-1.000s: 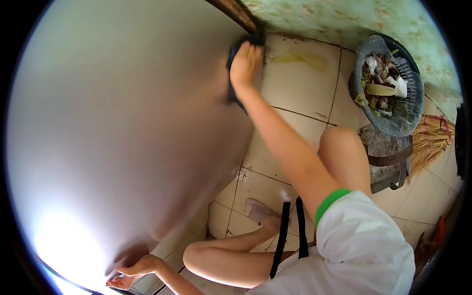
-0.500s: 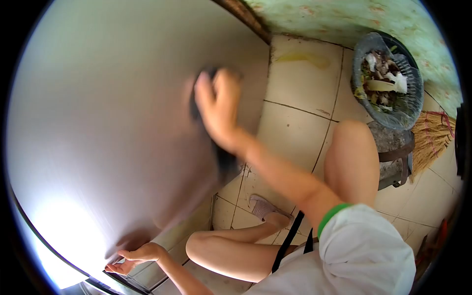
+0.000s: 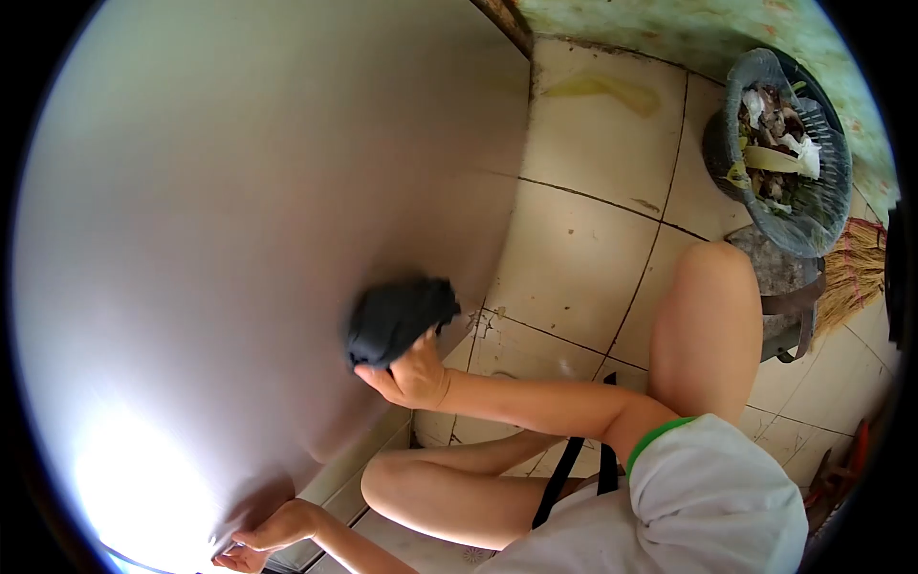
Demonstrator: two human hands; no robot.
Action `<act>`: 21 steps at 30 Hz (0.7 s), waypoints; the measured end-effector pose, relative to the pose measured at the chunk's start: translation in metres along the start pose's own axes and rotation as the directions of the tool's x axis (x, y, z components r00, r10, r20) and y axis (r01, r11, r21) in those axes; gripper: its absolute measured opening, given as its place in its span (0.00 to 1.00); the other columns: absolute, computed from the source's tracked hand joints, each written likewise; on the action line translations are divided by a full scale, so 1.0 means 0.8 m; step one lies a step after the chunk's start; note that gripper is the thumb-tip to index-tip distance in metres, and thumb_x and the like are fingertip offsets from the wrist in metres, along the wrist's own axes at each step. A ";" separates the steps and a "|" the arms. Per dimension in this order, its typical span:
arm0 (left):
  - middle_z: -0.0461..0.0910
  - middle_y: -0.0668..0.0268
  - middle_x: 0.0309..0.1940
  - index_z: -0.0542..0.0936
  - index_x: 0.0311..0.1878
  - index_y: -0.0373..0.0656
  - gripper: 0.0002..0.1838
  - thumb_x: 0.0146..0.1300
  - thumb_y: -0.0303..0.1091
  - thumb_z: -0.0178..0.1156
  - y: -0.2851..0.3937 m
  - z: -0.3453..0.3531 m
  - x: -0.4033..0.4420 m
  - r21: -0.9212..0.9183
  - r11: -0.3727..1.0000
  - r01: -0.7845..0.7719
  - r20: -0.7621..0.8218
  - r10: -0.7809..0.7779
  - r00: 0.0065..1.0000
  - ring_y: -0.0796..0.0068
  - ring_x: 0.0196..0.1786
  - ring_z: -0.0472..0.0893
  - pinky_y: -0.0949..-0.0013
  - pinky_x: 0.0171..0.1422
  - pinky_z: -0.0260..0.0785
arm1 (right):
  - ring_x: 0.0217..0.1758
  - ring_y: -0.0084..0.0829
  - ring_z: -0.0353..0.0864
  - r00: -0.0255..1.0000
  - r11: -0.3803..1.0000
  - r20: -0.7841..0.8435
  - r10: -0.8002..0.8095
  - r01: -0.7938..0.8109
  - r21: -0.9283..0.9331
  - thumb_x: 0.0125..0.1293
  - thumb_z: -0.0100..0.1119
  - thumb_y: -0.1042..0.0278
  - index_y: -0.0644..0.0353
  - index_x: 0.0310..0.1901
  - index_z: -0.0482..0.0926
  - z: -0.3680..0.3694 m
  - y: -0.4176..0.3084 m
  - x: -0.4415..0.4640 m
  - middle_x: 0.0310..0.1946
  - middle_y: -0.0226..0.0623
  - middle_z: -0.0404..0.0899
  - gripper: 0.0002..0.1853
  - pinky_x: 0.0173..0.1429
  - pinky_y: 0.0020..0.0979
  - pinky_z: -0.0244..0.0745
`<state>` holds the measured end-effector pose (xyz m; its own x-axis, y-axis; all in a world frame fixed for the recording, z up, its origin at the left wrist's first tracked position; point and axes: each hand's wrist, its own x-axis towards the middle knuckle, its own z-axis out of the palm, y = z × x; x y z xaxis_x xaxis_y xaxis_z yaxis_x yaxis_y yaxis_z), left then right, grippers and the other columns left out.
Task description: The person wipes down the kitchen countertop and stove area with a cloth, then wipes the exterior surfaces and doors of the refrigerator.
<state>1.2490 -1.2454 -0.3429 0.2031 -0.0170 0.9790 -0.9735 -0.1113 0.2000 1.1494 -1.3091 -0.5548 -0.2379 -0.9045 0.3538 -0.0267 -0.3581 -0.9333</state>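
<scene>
My right hand (image 3: 413,373) is closed on a bunched black cloth (image 3: 397,320). The cloth lies against a large, smooth, shiny grey-brown panel (image 3: 229,220), close to its right-hand edge. Low in the view, my left hand (image 3: 282,528) is at the panel's lower corner. Its fingers are loosely bent, the thumb apart from them, and the fingertips reach the edge beside a bright glare. Whether those fingertips press on the panel cannot be made out. A dark reflection of the hand shows on the surface beside it.
Cream floor tiles (image 3: 583,249) with dirt specks and a yellowish smear run alongside the panel. A lined bin (image 3: 832,206) of food scraps stands by the green patterned wall (image 3: 650,24). Near it are a grey metal object with a brown strap (image 3: 794,298) and a straw broom (image 3: 851,277). My bent knees are close by.
My right hand has moved down across the panel with the black cloth and slowed, its wrist turned. My left hand has shifted slightly down and right at the corner. The view has shifted a little.
</scene>
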 end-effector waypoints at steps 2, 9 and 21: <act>0.57 0.63 0.62 0.65 0.61 0.49 0.28 0.58 0.43 0.57 -0.009 -0.007 0.001 -0.135 0.982 0.131 0.066 -0.123 0.990 0.64 0.67 0.58 0.54 0.67 0.59 | 0.64 0.55 0.63 0.992 0.990 0.028 -0.125 0.123 0.070 0.54 0.63 0.51 0.52 0.47 0.79 -0.008 0.033 0.038 0.61 0.50 0.67 0.20 0.64 0.60 0.53; 0.59 0.60 0.56 0.59 0.60 0.37 0.21 0.71 0.40 0.46 -0.027 -0.012 0.026 -0.159 0.917 -0.367 0.080 0.383 0.920 0.69 0.60 0.60 0.57 0.68 0.53 | 0.49 0.51 0.70 0.824 0.968 -0.514 0.236 -0.152 0.201 0.64 0.52 0.61 0.63 0.48 0.73 -0.057 0.213 0.220 0.45 0.48 0.73 0.16 0.54 0.45 0.64; 0.61 0.62 0.54 0.60 0.58 0.39 0.21 0.69 0.39 0.50 -0.006 0.005 -0.002 -0.025 0.916 -0.400 0.015 0.400 0.916 0.73 0.59 0.61 0.65 0.68 0.55 | 0.62 0.51 0.65 0.571 0.742 -0.485 0.662 -0.588 0.321 0.73 0.40 0.42 0.69 0.58 0.66 -0.054 0.276 0.143 0.58 0.55 0.67 0.32 0.65 0.42 0.58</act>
<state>1.2539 -1.2485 -0.3455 -0.2016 -0.0755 0.9766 -0.9758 -0.0701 -0.2069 1.0740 -1.4820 -0.7231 -0.6248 -0.6410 -0.4459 0.4320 0.1920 -0.8812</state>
